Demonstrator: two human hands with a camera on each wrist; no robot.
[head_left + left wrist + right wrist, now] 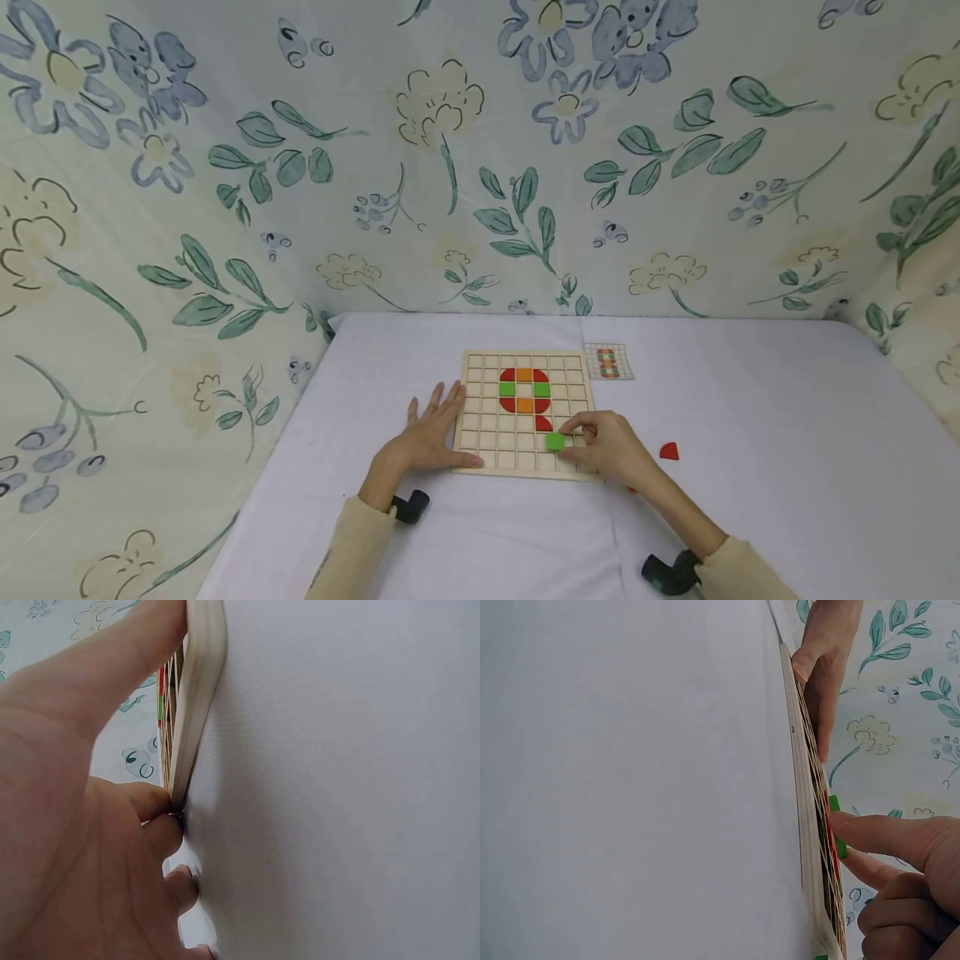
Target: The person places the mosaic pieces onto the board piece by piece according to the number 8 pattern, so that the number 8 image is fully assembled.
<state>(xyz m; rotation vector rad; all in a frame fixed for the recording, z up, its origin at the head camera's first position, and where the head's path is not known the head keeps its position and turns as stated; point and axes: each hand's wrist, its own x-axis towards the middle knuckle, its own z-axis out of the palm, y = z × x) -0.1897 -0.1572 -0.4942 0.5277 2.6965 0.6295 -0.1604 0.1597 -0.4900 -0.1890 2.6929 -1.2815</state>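
Note:
A wooden grid board (487,457) lies on the white table. My left hand (426,439) rests at its left side with fingers spread along the edge and the thumb on the front left corner. Between thumb and index finger, my right hand (611,450) pinches a green square tile (554,442) over the lower right cells; the right wrist view shows this green tile (835,817) raised above the grid. Just behind it sits a red quarter-round tile (543,424) in a cell. Farther back, red corners, orange tiles (524,375) and green tiles (507,389) form a ring.
A small pattern card (609,362) lies by the board's back right corner. To the right of my right hand is a loose red quarter-round piece (669,452). Another small orange-red piece (632,490) is mostly hidden by the right wrist. A floral cloth (450,250) hangs behind the table.

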